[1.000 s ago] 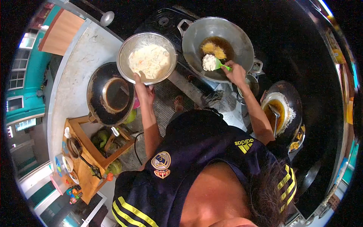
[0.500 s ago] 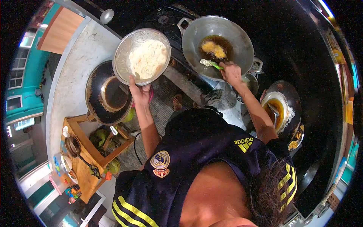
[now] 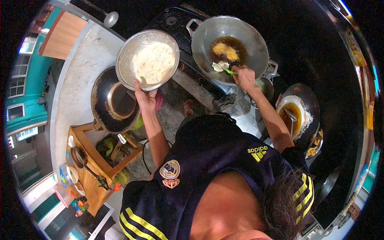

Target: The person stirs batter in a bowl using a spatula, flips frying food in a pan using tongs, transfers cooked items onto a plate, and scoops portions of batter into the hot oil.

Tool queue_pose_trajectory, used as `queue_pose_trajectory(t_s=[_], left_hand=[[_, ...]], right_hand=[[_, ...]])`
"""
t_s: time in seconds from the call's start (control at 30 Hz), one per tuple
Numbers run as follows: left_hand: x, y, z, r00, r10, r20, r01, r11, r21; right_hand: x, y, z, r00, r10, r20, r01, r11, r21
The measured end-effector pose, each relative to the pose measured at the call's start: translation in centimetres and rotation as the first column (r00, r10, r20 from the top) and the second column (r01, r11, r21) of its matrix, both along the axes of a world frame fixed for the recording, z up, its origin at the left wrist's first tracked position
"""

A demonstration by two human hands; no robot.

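Observation:
A metal bowl (image 3: 123, 60) with pale, lumpy batter (image 3: 155, 62) is held up by my left hand (image 3: 145, 96), its thumb over the near rim. My right hand (image 3: 245, 77) is closed on a green spoon (image 3: 229, 71), low inside a large two-handled metal wok (image 3: 252, 40). White batter (image 3: 219, 66) lies at the spoon's head, near the oil's lower edge; whether it still rests on the spoon is hard to tell. Yellow fried pieces (image 3: 225, 51) sit in the dark oil in the middle of the wok.
A dark pan (image 3: 100, 110) lies left, below the bowl. At the right stands a blackened wok (image 3: 310, 104) with oil and a ladle. A wooden table (image 3: 94, 196) with a small pan (image 3: 79, 157) is at the lower left. A ladle (image 3: 111, 19) shows at the top left.
My left hand and the bowl have moved left and slightly up. The spoon's heaped batter has come down toward the oil and looks smaller, as my right hand turned.

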State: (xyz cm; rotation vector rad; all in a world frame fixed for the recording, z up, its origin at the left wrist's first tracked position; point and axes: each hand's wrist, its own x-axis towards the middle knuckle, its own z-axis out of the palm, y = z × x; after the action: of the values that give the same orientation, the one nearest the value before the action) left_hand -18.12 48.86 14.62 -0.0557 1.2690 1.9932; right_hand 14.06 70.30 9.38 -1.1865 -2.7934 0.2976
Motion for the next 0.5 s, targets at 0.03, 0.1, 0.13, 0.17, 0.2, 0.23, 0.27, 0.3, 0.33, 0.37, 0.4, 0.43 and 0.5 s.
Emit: queue_pose_trajectory(t_s=[0.03,0.1,0.13,0.17,0.2,0.23,0.27,0.3,0.33,0.37,0.4,0.43,0.5], left_hand=[[0.1,0.0,0.1,1.0,-0.011,-0.007,0.011,1.0,-0.003],[0.1,0.0,0.0,1.0,-0.02,-0.012,0.02,1.0,-0.001],[0.0,0.0,-0.2,1.0,-0.021,-0.01,0.021,1.0,0.002],[-0.1,-0.1,-0.3,1.0,-0.024,-0.008,0.024,1.0,0.005],[0.2,0.0,0.1,1.0,-0.007,-0.001,0.007,1.0,-0.011],[0.5,0.2,0.5,1.0,0.008,0.005,-0.008,1.0,-0.027],[0.7,0.5,0.8,1.0,0.023,0.011,-0.023,0.999,-0.039],[0.4,0.4,0.3,1.0,-0.009,0.01,0.009,1.0,-0.02],[-0.1,0.1,-0.6,0.999,-0.041,0.009,0.041,0.999,-0.005],[-0.4,0.0,-1.2,0.997,-0.071,0.007,0.071,0.997,0.011],[-0.4,0.0,-1.2,0.997,-0.083,0.003,0.083,0.997,-0.007],[-0.4,0.0,-1.3,0.995,-0.096,0.0,0.096,0.995,-0.026],[-0.2,0.2,-1.1,0.993,-0.114,0.009,0.114,0.993,-0.023]], right_hand=[[0.0,0.0,0.3,0.998,-0.055,-0.035,0.054,0.998,-0.02],[0.1,0.3,0.6,0.982,-0.16,-0.102,0.154,0.986,-0.064],[0.3,0.7,0.3,0.972,-0.206,-0.108,0.194,0.974,-0.114],[0.6,1.6,-0.4,0.961,-0.254,-0.112,0.235,0.958,-0.163],[1.1,2.5,-1.1,0.946,-0.304,-0.113,0.276,0.937,-0.212],[1.5,3.4,-1.8,0.934,-0.339,-0.115,0.296,0.911,-0.286],[1.8,4.5,-2.5,0.921,-0.373,-0.116,0.312,0.881,-0.356],[2.1,5.4,-2.8,0.908,-0.404,-0.114,0.323,0.846,-0.425],[2.9,6.1,-3.0,0.895,-0.403,-0.189,0.277,0.837,-0.472],[3.5,6.8,-3.4,0.881,-0.421,-0.215,0.246,0.797,-0.551],[3.9,7.5,-3.7,0.865,-0.44,-0.24,0.21,0.753,-0.624],[4.3,8.1,-4.2,0.847,-0.462,-0.262,0.17,0.703,-0.691],[4.3,8.3,-4.1,0.879,-0.425,-0.215,0.207,0.747,-0.632]])
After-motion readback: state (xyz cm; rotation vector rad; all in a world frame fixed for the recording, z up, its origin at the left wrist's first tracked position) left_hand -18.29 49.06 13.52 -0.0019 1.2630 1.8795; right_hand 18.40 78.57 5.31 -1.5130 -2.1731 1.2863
